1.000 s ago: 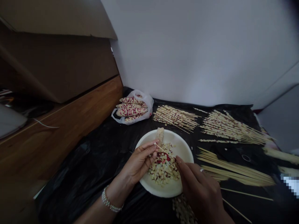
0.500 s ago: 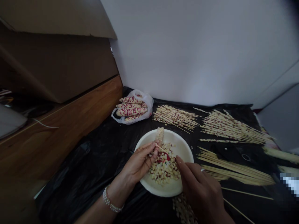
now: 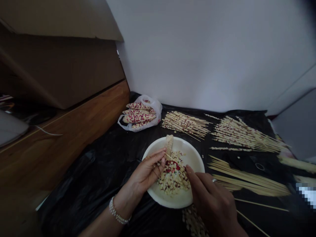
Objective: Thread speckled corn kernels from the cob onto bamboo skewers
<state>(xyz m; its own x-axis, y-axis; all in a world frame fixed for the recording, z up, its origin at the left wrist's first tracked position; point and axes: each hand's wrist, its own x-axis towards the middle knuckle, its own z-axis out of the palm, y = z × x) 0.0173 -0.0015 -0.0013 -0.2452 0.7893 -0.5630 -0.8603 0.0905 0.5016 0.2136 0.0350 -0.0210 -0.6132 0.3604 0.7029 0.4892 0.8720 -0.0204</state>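
1. Nearest the camera, the right hand (image 3: 213, 204) reaches in from the lower right with its fingers bent and drawn together, the fingertips (image 3: 189, 170) dipping into the heap of kernels (image 3: 174, 176) at the near right side of the bowl; whether they pinch a kernel cannot be told. A ring shows on one finger.
2. Just below that hand, a stripped cob (image 3: 194, 222) lies on the black plastic sheet (image 3: 98, 177) that covers the desk.
3. The left hand (image 3: 146, 172), with a beaded bracelet (image 3: 117, 214) on its wrist, comes in from the lower left and rests over the bowl's left rim. Its thumb and fingers are pressed together on the end of a thin wooden skewer (image 3: 168, 156), which points toward the middle of the bowl.
4. The white bowl (image 3: 195, 161) sits on the sheet between the two hands, and holds loose pale and red kernels. A short piece of cob (image 3: 169, 143) leans on its far rim.
5. To the right of the bowl, bare skewers (image 3: 249, 182) lie in loose bundles, and a few single sticks lie nearer the camera.
6. Farther back, two heaps of skewers threaded with kernels (image 3: 185, 123) (image 3: 242, 133) lie side by side.
7. To their left, a white plastic bag (image 3: 140, 115) holds several red-and-white corn cobs.
8. A wooden ledge (image 3: 61, 138) runs along the left, with a cardboard box (image 3: 61, 59) on it, and a white wall (image 3: 209, 56) stands behind.
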